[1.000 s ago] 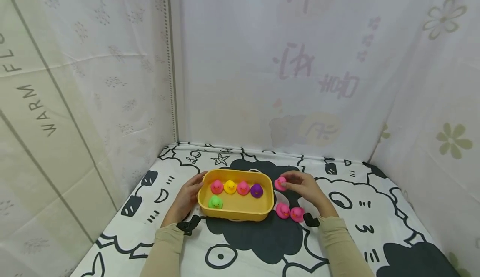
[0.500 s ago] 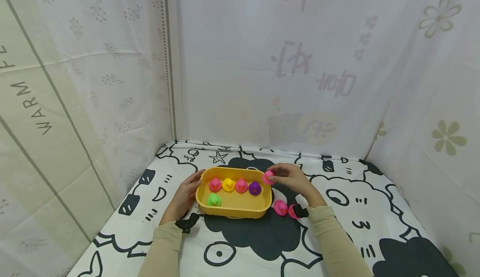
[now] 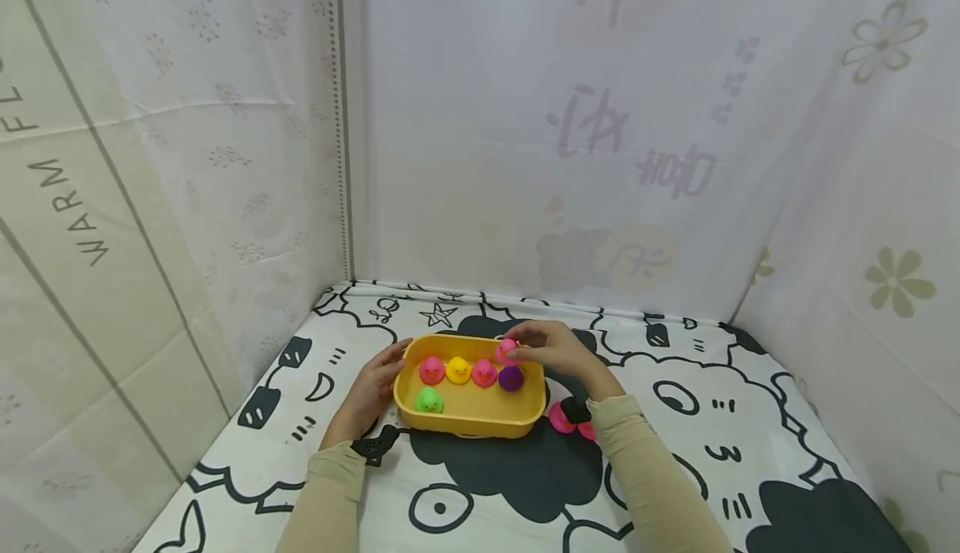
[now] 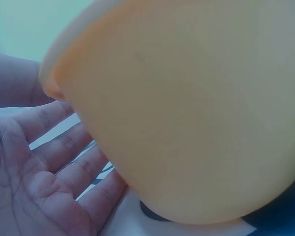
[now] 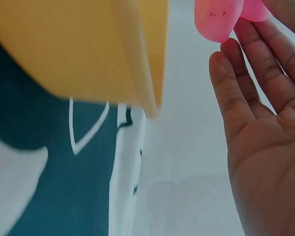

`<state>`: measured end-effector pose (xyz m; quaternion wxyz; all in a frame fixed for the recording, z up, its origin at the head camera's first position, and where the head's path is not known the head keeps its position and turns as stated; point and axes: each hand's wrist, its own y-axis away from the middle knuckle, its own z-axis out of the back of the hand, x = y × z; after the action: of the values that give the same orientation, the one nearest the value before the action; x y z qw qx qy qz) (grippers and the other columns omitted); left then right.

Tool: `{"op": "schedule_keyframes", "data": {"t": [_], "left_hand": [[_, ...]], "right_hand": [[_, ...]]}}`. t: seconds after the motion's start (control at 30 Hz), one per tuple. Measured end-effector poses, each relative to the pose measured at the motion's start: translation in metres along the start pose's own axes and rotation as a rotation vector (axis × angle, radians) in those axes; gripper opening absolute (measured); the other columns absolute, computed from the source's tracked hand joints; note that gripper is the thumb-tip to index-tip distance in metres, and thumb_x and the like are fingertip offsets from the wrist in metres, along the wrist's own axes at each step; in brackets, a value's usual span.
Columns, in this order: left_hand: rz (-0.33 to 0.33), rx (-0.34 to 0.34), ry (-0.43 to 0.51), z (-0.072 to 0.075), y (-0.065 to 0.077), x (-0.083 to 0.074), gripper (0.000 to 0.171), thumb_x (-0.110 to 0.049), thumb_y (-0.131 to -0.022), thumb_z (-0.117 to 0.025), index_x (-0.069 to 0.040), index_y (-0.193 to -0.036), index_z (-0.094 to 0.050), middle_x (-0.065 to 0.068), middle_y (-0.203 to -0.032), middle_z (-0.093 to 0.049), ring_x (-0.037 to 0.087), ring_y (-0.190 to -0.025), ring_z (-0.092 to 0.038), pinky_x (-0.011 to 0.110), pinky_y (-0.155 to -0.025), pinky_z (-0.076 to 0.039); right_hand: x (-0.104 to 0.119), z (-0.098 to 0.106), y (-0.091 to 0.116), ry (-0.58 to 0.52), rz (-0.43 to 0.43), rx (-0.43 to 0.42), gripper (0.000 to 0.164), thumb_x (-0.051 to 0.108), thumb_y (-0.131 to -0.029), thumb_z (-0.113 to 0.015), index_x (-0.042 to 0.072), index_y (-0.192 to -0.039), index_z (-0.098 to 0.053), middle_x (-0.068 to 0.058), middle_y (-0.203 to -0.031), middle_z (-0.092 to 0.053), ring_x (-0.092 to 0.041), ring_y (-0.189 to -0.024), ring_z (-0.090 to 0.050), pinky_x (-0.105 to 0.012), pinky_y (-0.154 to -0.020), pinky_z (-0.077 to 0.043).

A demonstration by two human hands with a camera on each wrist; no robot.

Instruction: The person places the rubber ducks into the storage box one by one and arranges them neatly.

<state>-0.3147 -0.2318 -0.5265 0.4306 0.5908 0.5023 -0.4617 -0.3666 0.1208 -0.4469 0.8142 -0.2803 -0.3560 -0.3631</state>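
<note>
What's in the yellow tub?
Five toy ducks: pink, yellow, pink, purple and green. The right hand, holding another pink duck, covers the far right corner of the yellow rectangular plastic tub; anything there is hidden.

Printed curtains around a black-and-white cartoon-print cloth point(image 3: 525, 540), by the clock over the head view.
The left curtain point(image 3: 165, 286) carries the word "WARM" point(image 3: 67, 207) at 9 o'clock, beside faint sprigs; a dotted band point(image 3: 337, 120) runs down at 10; the back curtain point(image 3: 450, 120) fills 12, with faded mauve lettering point(image 3: 600, 120) between 1 and 2; the right curtain point(image 3: 825, 186) bears an outlined flower point(image 3: 885, 41) at 2, a solid olive flower point(image 3: 900, 282) at 3; on the cloth, a drawn star point(image 3: 438, 315) lies at 7, sunglasses point(image 3: 258, 407) at 8, one round eye point(image 3: 440, 508) at 6, a black cloud shape point(image 3: 832, 507) at 4.
</note>
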Motion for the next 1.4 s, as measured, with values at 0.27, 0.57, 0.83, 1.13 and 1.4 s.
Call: {"op": "schedule_keyframes", "data": {"t": [0.27,0.57,0.83,1.13,1.4], "left_hand": [[-0.006,-0.010,-0.025,-0.005,0.001,-0.001,0.049,-0.019,-0.104,-0.048,-0.015,-0.152,-0.044,0.009,-0.158,-0.038,0.032,-0.142,-0.038,0.051,-0.117,-0.031],[0.008,-0.007,-0.028,-0.003,0.000,-0.003,0.049,-0.020,-0.103,-0.049,-0.015,-0.152,-0.043,0.009,-0.158,-0.037,0.031,-0.143,-0.037,0.048,-0.118,-0.030],[-0.001,-0.008,-0.026,-0.002,0.002,-0.005,0.049,-0.020,-0.103,-0.048,-0.015,-0.152,-0.044,0.010,-0.157,-0.038,0.032,-0.143,-0.038,0.049,-0.118,-0.030],[0.000,-0.009,-0.037,0.001,0.000,-0.004,0.050,-0.021,-0.103,-0.049,-0.015,-0.153,-0.042,0.010,-0.158,-0.036,0.032,-0.143,-0.037,0.050,-0.118,-0.029],[-0.009,-0.015,-0.021,-0.001,0.003,-0.002,0.050,-0.020,-0.103,-0.049,-0.015,-0.152,-0.044,0.009,-0.158,-0.038,0.031,-0.143,-0.036,0.050,-0.119,-0.028]], "right_hand": [[0.003,-0.028,-0.010,0.096,0.006,0.099,0.030,0.041,-0.086,-0.079,0.028,-0.113,-0.074,0.011,-0.110,-0.070,-0.012,-0.106,-0.064,-0.035,-0.097,-0.054],[0.008,-0.055,-0.016,0.098,0.034,0.186,0.029,0.035,-0.087,-0.079,0.025,-0.114,-0.074,0.015,-0.107,-0.070,-0.010,-0.101,-0.063,-0.028,-0.091,-0.054],[0.007,-0.075,-0.017,0.095,0.062,0.208,0.030,0.032,-0.088,-0.078,0.022,-0.116,-0.073,0.015,-0.108,-0.070,-0.014,-0.104,-0.064,-0.026,-0.095,-0.052],[0.008,-0.081,-0.018,0.098,0.051,0.209,0.030,0.030,-0.088,-0.079,0.021,-0.116,-0.074,0.015,-0.108,-0.070,-0.019,-0.105,-0.064,-0.034,-0.097,-0.053],[0.005,-0.085,-0.018,0.171,0.041,0.227,0.028,0.029,-0.087,-0.079,0.025,-0.114,-0.074,0.017,-0.106,-0.068,-0.014,-0.103,-0.059,-0.028,-0.095,-0.051]]}}
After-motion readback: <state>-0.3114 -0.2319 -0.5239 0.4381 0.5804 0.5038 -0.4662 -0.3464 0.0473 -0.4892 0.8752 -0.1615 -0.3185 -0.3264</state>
